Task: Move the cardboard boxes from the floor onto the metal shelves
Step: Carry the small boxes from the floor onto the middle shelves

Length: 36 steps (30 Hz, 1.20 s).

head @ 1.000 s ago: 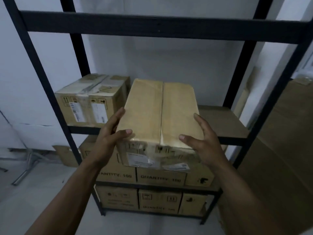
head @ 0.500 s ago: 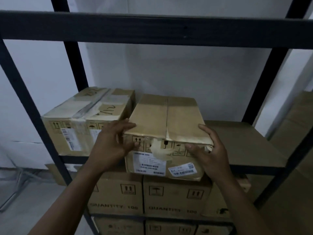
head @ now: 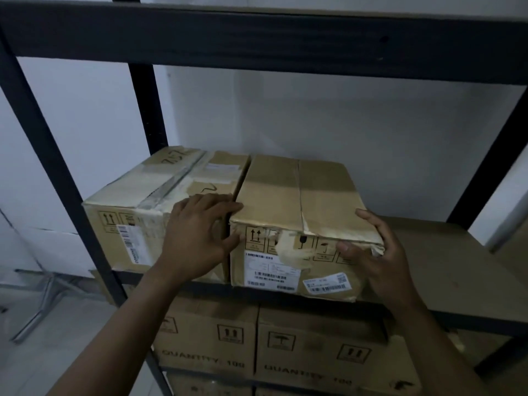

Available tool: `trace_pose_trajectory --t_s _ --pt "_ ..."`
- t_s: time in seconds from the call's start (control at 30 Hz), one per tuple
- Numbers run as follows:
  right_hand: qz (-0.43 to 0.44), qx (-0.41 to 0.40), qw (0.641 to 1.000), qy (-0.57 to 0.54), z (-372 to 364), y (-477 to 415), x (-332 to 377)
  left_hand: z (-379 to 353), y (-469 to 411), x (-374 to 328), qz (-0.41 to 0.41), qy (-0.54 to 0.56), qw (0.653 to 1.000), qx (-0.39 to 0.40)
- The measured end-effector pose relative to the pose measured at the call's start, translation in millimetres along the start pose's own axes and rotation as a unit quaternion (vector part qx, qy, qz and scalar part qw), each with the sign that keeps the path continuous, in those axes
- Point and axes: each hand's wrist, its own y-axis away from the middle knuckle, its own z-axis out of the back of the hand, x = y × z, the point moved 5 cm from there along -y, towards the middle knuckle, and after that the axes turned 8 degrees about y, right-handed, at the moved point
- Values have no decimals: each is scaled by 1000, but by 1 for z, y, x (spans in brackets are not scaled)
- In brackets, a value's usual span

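A brown cardboard box (head: 297,212) with white labels on its front sits on the middle board of the dark metal shelf (head: 457,267), pushed up against a taped box (head: 160,201) on its left. My left hand (head: 200,238) presses the box's front left corner, fingers spread and nearly straight. My right hand (head: 374,252) grips the front right corner, thumb on the front face and fingers round the side.
The shelf board to the right of the box is bare. Below, several boxes marked "QUANTITY 100" (head: 323,352) fill the lower levels. A thick crossbeam (head: 257,38) runs overhead. A metal stand's legs (head: 43,304) lie on the floor at left.
The box went from being held in front of the shelf to resting deep on the board, tight against the taped box. Both hands slid to its front corners.
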Motion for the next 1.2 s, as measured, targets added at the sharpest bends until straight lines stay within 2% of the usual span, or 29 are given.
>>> trace_pose_trajectory --t_s 0.4,0.57,0.73,0.8,0.87,0.93,1.03,1.13,1.2 --pt "3 -18 1000 3 -10 -3 -4 -3 3 4 -34 15 999 -28" --pt "-40 -57 998 12 -13 8 -5 -6 11 1 -37 5 998 -58" --pt "-97 -102 987 80 -13 48 -18 -9 38 -9 -52 108 978 -173" --pt "-123 -104 983 83 -11 68 -25 -12 56 -19 -54 165 969 -176" --pt "-149 -89 980 93 -7 89 -27 -15 75 -30 -43 234 961 -139" --pt "-171 -70 978 100 -2 111 -25 -20 91 -44 -21 320 945 -61" --pt "-203 -45 975 83 8 150 -17 -28 121 -75 8 410 909 66" --pt "-209 -35 973 95 21 197 2 -35 160 -109 29 457 877 144" --pt "-218 -43 971 91 37 241 15 -41 193 -136 60 497 844 195"
